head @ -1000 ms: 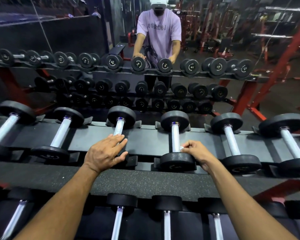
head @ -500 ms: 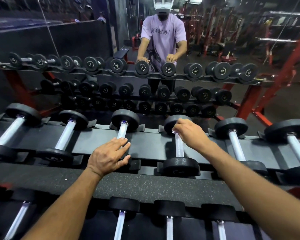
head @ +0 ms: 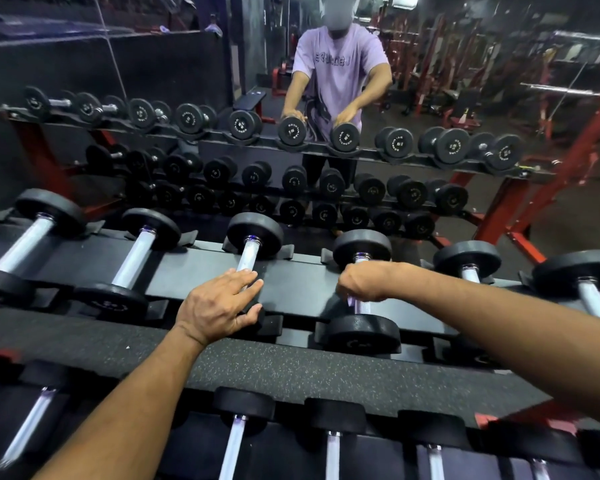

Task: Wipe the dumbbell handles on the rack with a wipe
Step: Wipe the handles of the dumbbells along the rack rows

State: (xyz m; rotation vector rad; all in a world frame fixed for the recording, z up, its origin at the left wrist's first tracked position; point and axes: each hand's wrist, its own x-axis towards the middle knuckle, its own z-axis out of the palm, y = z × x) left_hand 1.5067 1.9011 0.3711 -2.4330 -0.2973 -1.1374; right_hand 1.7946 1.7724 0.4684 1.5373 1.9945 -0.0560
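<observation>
Rack (head: 291, 368): dumbbells sit in a row on the top shelf, each in its own cradle, with bare dark shelf showing between one handle and the next. A speckled rubber strip runs along the front edge, and a lower row sits below it.
Right hand (head: 361, 282): fingers curled round the shiny handle of the fourth dumbbell (head: 361, 306), near the middle of the bar, knuckles up. Shelf on both sides of it is open.
Left hand (head: 219, 306): lying flat on the third dumbbell (head: 253, 251), fingers fairly straight over the near part of its handle, thumb down by the near weight. Not gripping anything.
Change: half a second ago the right hand was up at the far end of that handle, by the back weight; now it's slid closer to me, about mid-bar. Left hand hasn't really budged.
Wipe: can't see it at all, it's presumably inside the right fist but honestly can't tell.
Hidden bits: the third dumbbell's near weight is mostly under the left hand. Outer dumbbells get cut off at both edges, and the lower row is blurry.
Mirror (head: 326, 133): straight ahead behind the rack, showing the person leaning on the dumbbells.
</observation>
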